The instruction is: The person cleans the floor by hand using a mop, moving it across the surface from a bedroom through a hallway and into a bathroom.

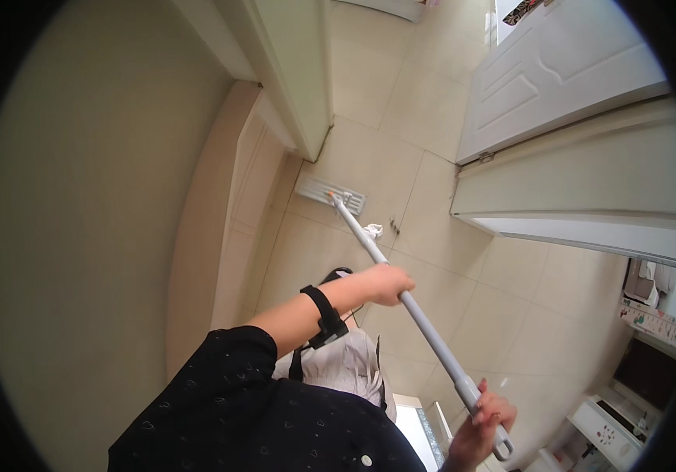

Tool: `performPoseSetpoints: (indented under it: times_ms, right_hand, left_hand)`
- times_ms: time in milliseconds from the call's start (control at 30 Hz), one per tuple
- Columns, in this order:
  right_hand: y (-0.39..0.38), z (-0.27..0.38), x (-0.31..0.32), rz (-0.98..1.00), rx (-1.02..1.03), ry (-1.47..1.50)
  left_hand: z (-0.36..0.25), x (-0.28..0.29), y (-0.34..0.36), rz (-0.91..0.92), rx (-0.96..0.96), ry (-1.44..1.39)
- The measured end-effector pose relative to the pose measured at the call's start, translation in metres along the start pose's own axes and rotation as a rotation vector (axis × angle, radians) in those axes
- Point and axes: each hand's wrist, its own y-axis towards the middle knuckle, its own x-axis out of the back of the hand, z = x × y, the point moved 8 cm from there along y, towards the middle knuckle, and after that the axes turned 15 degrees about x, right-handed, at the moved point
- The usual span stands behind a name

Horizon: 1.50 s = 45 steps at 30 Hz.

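A flat mop with a long grey handle [436,340] slants across the view. Its pale rectangular mop head [314,189] lies on the tiled floor by the wall corner at the far left. My left hand [389,284] is wrapped round the middle of the handle, a black strap with a small device on that forearm. Near the handle's looped end, my right hand [491,413] grips the upper section, one finger lifted off it. A crumpled white piece [372,230] and some dark bits of debris [394,226] lie on the floor beside the pole.
A light wooden cabinet [216,212] runs along the left wall. A wall corner [298,94] juts out beyond it. To the right stands an open white panelled door [546,75] with its frame. At lower right is a white drawer unit [609,429].
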Motion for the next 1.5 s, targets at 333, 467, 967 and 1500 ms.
performPoseSetpoints:
  times_ms: [333, 467, 967, 1500]
  right_hand:
    - [-0.05, -0.097, -0.057, 0.374, -0.009, -0.095]
    - [-0.03, -0.061, -0.078, 0.593, -0.037, -0.125]
    - [-0.061, 0.013, -0.069, 0.248, -0.082, -0.05]
    - [-0.091, -0.037, -0.152, 0.588, -0.088, -0.137]
  left_hand:
    - [0.14, 0.017, 0.018, -0.26, 0.117, -0.162]
    - [0.135, -0.013, -0.025, -0.316, 0.143, -0.278]
    - [0.079, 0.024, -0.087, -0.078, 0.136, 0.023]
    - [0.191, -0.027, -0.112, -0.284, 0.243, -0.236]
